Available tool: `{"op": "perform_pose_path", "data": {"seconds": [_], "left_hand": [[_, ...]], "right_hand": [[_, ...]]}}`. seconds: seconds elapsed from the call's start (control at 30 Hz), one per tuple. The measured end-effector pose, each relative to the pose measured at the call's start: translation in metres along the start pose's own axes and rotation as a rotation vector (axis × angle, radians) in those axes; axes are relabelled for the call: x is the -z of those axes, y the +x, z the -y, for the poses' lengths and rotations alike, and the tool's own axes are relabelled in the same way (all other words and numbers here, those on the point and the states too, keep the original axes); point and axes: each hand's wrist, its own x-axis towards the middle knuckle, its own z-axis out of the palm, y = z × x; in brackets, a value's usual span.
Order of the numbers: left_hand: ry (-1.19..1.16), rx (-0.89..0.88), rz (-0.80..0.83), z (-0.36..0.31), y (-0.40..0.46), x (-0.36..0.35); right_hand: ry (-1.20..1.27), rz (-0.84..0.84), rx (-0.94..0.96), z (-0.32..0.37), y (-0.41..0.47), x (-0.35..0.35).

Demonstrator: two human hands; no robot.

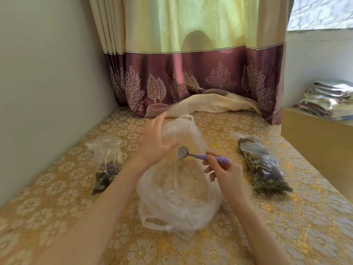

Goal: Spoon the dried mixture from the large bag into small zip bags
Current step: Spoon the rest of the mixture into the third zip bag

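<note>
Purple-handled spoon (193, 154) is pinched in the right hand (226, 174) over the big clear bag (177, 190) lying mid-surface (286, 217). The left hand (154, 142) is spread. Small bags (107, 165) (263, 167) lie either side.

large bag (177, 197): clear, crumpled, centre | spoon (193, 154): purple handle, above it | zip bags (264, 167), (107, 165): right fuller

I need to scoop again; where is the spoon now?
In the head view the spoon is at the centre, held by the right hand over the large bag, beside the left hand.
</note>
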Motion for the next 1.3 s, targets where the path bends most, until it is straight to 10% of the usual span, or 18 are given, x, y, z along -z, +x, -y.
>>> {"op": "perform_pose_path", "data": {"seconds": [0.1, 0.27, 0.47, 0.9, 1.1, 1.3], "left_hand": [[0.173, 0.105, -0.155, 0.011, -0.027, 0.005], [0.611, 0.373, 0.101, 0.024, -0.056, 0.027], [0.295, 0.47, 0.487, 0.028, -0.075, 0.017], [0.135, 0.11, 0.476, 0.037, 0.008, 0.043], [0.305, 0.16, 0.013, 0.046, 0.0, 0.033], [0.407, 0.433, 0.308, 0.057, -0.05, 0.029]], "right_hand": [[-0.026, -0.002, 0.016, 0.0, 0.0, 0.0], [-0.12, 0.043, 0.082, 0.001, -0.004, -0.004], [-0.221, 0.067, 0.088, 0.001, -0.01, -0.008], [-0.067, 0.164, 0.073, 0.045, 0.003, -0.002], [-0.164, 0.164, -0.05, 0.022, 0.005, 0.001], [-0.184, 0.173, -0.052, 0.014, 0.001, 0.005]]}}
